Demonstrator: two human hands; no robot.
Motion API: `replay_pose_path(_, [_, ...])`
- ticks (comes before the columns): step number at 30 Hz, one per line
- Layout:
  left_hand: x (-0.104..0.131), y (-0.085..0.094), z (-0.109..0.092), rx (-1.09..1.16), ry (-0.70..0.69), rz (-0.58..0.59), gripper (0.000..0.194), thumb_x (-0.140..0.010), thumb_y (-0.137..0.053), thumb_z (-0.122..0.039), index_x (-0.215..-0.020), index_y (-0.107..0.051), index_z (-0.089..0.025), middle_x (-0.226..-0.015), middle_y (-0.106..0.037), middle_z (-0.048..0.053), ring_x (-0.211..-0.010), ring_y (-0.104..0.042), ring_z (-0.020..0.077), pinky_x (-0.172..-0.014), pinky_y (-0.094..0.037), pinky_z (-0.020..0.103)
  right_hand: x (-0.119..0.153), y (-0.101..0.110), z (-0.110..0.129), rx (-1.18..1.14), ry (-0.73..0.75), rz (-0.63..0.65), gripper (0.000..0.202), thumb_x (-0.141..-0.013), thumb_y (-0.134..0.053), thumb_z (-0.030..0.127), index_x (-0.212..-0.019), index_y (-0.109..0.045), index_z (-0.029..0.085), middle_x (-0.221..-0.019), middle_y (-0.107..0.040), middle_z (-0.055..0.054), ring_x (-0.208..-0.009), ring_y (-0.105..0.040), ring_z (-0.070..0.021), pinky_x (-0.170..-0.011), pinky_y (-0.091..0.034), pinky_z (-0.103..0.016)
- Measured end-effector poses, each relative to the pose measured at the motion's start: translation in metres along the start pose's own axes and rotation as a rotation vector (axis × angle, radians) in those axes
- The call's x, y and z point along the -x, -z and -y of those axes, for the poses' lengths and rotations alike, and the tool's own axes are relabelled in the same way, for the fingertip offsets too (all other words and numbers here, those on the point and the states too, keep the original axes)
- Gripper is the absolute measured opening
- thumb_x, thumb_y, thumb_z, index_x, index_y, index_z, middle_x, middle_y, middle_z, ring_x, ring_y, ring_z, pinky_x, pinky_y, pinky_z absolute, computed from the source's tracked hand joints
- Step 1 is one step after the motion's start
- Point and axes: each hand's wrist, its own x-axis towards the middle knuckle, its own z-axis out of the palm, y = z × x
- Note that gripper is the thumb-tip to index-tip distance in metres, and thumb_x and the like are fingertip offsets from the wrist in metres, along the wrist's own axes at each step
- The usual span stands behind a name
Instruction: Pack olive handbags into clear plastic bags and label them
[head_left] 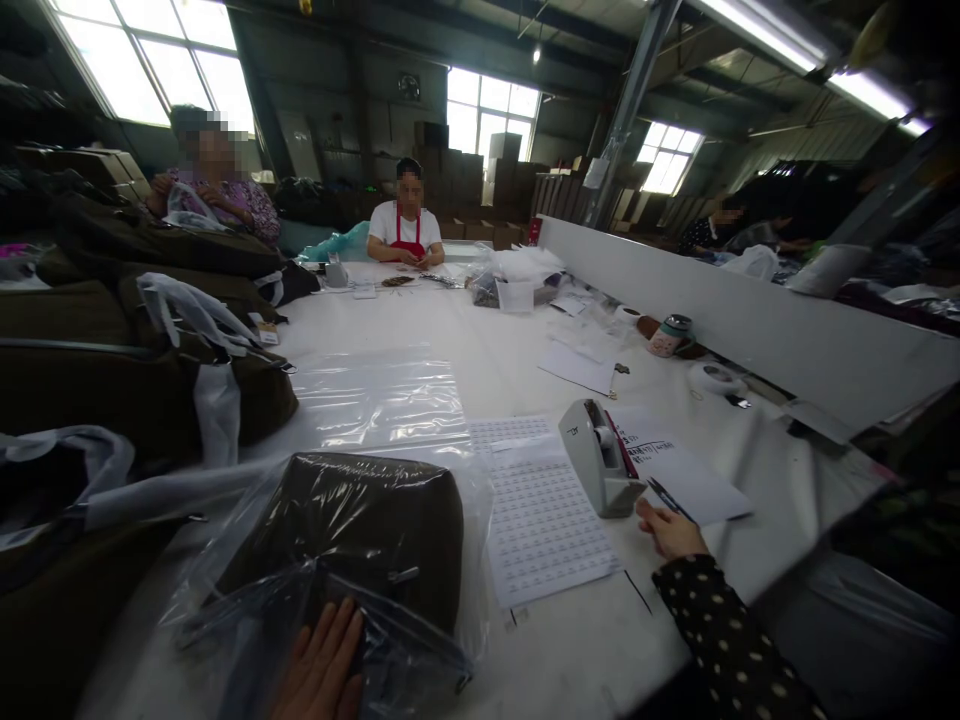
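Note:
My left hand (322, 660) lies flat, fingers stretched out, on a clear plastic bag (469, 520). Inside that bag is a dark olive-brown fabric bag (375, 520) with a small metal zip pull. At the front end of a grey tape dispenser (596, 460), my right hand (673, 532) has its thumb and fingers pressed together. What they pinch, if anything, is too small to make out. A dark pen (667, 497) rests just beyond these fingers, over a handwritten paper (694, 475). Between my hands lie printed label sheets (547, 520).
Dark bags with white wrapped straps (225, 320) are piled along the left. Flat clear plastic bags (375, 400) lie ahead on the white table (495, 350). A lidded mug (670, 336) and tape rolls (716, 377) line the right-hand board (720, 300). Co-workers sit beyond.

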Motion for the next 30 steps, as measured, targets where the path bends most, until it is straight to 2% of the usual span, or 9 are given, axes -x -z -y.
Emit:
replay_pose_path(3, [-0.003, 0.003, -0.006, -0.029, 0.004, 0.01, 0.061, -0.084, -0.044, -0.022, -0.141, -0.024, -0.013, -0.138, -0.041, 0.01, -0.131, -0.03, 0.0216, -0.112, -0.017, 0.035, 0.0, 0.012, 0.001, 0.135, 0.032, 0.025, 0.038, -0.034, -0.081, 0.036, -0.033, -0.046, 0.021, -0.027, -0.039, 0.006, -0.025, -0.028, -0.007, -0.031, -0.014, -0.021])
replay_pose_path(7, [-0.005, 0.011, -0.016, -0.025, 0.023, 0.014, 0.058, -0.085, -0.044, -0.018, -0.139, -0.027, -0.012, -0.136, -0.044, 0.011, -0.13, -0.032, 0.0215, -0.11, -0.021, 0.038, 0.024, -0.008, 0.065, 0.295, 0.201, 0.233, 0.03, -0.049, -0.074, 0.048, -0.046, -0.061, 0.021, -0.042, -0.055, 0.0, -0.04, -0.049, -0.0137, -0.04, -0.034, -0.025])
replay_pose_path(10, [-0.005, 0.015, -0.021, 0.014, 0.085, 0.045, 0.053, -0.085, -0.042, -0.017, -0.137, -0.03, -0.011, -0.135, -0.045, 0.01, -0.13, -0.033, 0.0221, -0.107, -0.029, 0.041, 0.074, -0.067, 0.143, 0.267, 0.379, 0.727, 0.035, -0.062, -0.066, 0.053, -0.058, -0.063, 0.018, -0.05, -0.059, -0.001, -0.048, -0.053, -0.0144, -0.049, -0.042, -0.026])
replay_pose_path(13, [-0.005, 0.018, -0.022, 0.05, 0.128, 0.072, 0.051, -0.086, -0.042, -0.017, -0.135, -0.031, -0.009, -0.136, -0.043, 0.011, -0.131, -0.032, 0.0231, -0.104, -0.032, 0.044, 0.143, -0.141, 0.212, 0.307, 0.607, 1.149, 0.036, -0.068, -0.062, 0.051, -0.059, -0.061, 0.017, -0.046, -0.055, 0.001, -0.044, -0.049, -0.0109, -0.045, -0.037, -0.022])
replay_pose_path(16, [-0.003, 0.021, -0.026, 0.078, 0.153, 0.073, 0.05, -0.085, -0.043, -0.016, -0.133, -0.033, -0.009, -0.134, -0.046, 0.011, -0.129, -0.034, 0.0234, -0.103, -0.034, 0.046, 0.208, -0.206, 0.248, 0.552, 0.963, 1.324, 0.031, -0.068, -0.065, 0.046, -0.059, -0.063, 0.017, -0.051, -0.057, 0.002, -0.048, -0.05, -0.0084, -0.047, -0.036, -0.02])
replay_pose_path(19, [0.002, 0.022, -0.03, 0.12, 0.201, 0.011, 0.044, -0.083, -0.045, -0.016, -0.127, -0.04, -0.009, -0.133, -0.046, 0.013, -0.128, -0.036, 0.0234, -0.102, -0.036, 0.045, 0.247, -0.246, 0.253, 1.028, 1.251, 1.231, 0.025, -0.069, -0.064, 0.044, -0.065, -0.067, 0.019, -0.061, -0.064, -0.001, -0.059, -0.059, -0.0127, -0.055, -0.041, -0.022])
replay_pose_path(22, [0.006, 0.02, -0.034, 0.123, 0.288, -0.082, 0.038, -0.082, -0.048, -0.018, -0.118, -0.046, -0.009, -0.138, -0.038, 0.017, -0.13, -0.033, 0.0246, -0.1, -0.04, 0.042, 0.255, -0.265, 0.249, 1.285, 1.338, 1.075, 0.028, -0.065, -0.067, 0.045, -0.068, -0.069, 0.016, -0.07, -0.068, -0.01, -0.071, -0.064, -0.0246, -0.059, -0.046, -0.031])
replay_pose_path(28, [-0.003, 0.015, -0.027, 0.065, 0.154, 0.006, 0.047, -0.086, -0.047, -0.023, -0.131, -0.039, -0.014, -0.134, -0.046, 0.009, -0.126, -0.039, 0.0234, -0.1, -0.038, 0.043, 0.211, -0.275, 0.268, 1.362, 1.29, 0.846, 0.063, -0.05, -0.073, 0.06, -0.092, -0.062, 0.015, -0.079, -0.067, -0.013, -0.075, -0.063, -0.0302, -0.061, -0.049, -0.037])
replay_pose_path(30, [-0.005, 0.018, -0.025, 0.064, 0.134, 0.019, 0.048, -0.085, -0.048, -0.022, -0.131, -0.039, -0.012, -0.135, -0.045, 0.011, -0.126, -0.039, 0.0246, -0.1, -0.038, 0.043, 0.192, -0.265, 0.283, 1.361, 1.251, 0.728, 0.066, -0.054, -0.072, 0.058, -0.101, -0.057, 0.014, -0.08, -0.066, -0.013, -0.076, -0.063, -0.0301, -0.06, -0.048, -0.037])
